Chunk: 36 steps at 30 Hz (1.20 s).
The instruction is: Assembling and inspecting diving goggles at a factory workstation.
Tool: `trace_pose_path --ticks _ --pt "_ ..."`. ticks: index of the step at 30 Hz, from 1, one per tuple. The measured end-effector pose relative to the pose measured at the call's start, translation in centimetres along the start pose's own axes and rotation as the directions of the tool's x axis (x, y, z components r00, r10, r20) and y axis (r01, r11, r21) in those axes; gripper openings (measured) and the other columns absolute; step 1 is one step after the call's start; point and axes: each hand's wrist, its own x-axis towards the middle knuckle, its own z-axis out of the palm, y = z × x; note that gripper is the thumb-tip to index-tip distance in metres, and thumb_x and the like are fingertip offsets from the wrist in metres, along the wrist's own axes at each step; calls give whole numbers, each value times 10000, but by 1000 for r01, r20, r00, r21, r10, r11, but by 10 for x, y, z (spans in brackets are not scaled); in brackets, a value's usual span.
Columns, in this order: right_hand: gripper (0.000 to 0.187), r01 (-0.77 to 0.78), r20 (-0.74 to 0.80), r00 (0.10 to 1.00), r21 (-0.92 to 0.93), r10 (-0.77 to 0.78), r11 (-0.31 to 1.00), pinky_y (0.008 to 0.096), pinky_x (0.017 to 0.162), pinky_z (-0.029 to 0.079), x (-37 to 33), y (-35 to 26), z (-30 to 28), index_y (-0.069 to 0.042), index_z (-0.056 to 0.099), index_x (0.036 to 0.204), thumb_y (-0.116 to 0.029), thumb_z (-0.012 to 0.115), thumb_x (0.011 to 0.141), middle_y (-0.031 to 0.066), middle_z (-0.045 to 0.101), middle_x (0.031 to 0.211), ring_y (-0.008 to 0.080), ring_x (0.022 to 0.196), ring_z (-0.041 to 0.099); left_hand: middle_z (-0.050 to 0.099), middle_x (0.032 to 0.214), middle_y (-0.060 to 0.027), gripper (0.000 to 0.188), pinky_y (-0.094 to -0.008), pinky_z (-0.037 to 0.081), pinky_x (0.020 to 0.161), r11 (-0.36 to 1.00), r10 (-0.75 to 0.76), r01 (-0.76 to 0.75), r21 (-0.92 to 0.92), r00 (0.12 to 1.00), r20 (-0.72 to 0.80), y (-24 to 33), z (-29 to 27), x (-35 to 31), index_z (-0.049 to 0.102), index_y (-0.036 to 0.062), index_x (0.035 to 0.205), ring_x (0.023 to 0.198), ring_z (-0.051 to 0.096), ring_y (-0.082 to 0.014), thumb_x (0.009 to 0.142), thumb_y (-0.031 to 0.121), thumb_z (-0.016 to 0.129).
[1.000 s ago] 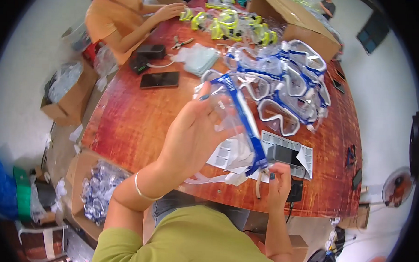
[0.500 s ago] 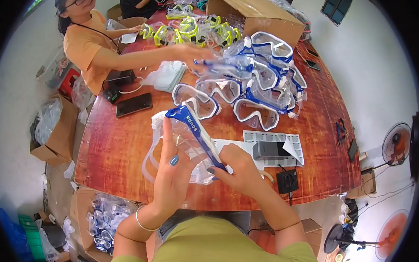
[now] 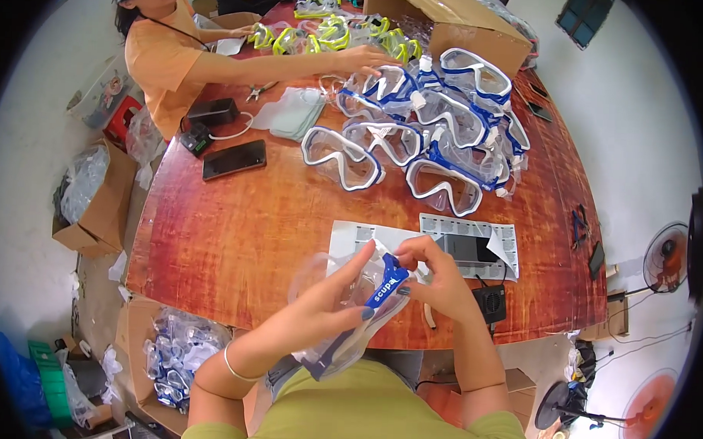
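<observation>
Close to the table's near edge I hold a blue and white diving mask (image 3: 389,283) with a clear skirt, tilted between both hands. My left hand (image 3: 317,311) is closed round its frame and skirt, the thumb pressed along the blue rim. The fingers of my right hand (image 3: 436,278) pinch the far end, by the white strap buckle. Beyond my hands lies a pile of blue and white diving masks (image 3: 456,119), several of them overlapping. A co-worker's hand (image 3: 365,59) reaches to the pile's far left side.
On the wooden table (image 3: 235,239) lie a black phone (image 3: 235,160), a power adapter (image 3: 213,112), clear sheets (image 3: 293,113), printed sheets (image 3: 505,240) and a small black fan-like device (image 3: 489,303). Yellow masks (image 3: 335,33) and a cardboard box (image 3: 482,38) stand farther back. A carton of masks (image 3: 178,360) sits lower left.
The mask in my hands has come lower and turned, its buckle end now at my right fingers. My left index finger has folded down. The co-worker's hand has moved back over the pile.
</observation>
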Motion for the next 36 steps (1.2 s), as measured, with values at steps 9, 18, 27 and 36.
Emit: trace_pose_path --ticks 9,18,27,36 --pt "224 -49 129 988 -220 79 974 226 473 375 -1 -22 9 -47 573 825 -77 692 638 46 599 687 109 539 526 528 1102 -90 722 -265 364 897 957 -167 218 -193 954 247 15 -27 2 172 76 1436 1006 468 -143 798 50 508" --pt "159 -37 -279 959 22 42 999 221 527 422 -17 18 -4 -39 542 825 -153 638 768 3 560 701 69 599 518 561 874 -104 476 -350 450 643 536 570 -327 778 820 -48 84 -54 -41 578 66 1093 712 553 -250 621 9 585" --pt "106 189 -672 719 436 178 880 252 509 467 52 37 -3 -73 517 884 -178 528 892 -10 532 683 75 552 499 545 924 -7 236 -284 422 588 324 930 -454 830 316 -190 112 41 -49 548 82 910 710 507 -162 758 260 577" --pt "161 128 -698 679 418 227 899 276 455 483 52 70 6 -101 447 736 -135 492 887 -15 441 557 67 461 434 512 958 -3 238 -289 403 645 34 921 -844 535 234 311 104 14 -43 538 144 1034 835 490 -157 843 281 499"
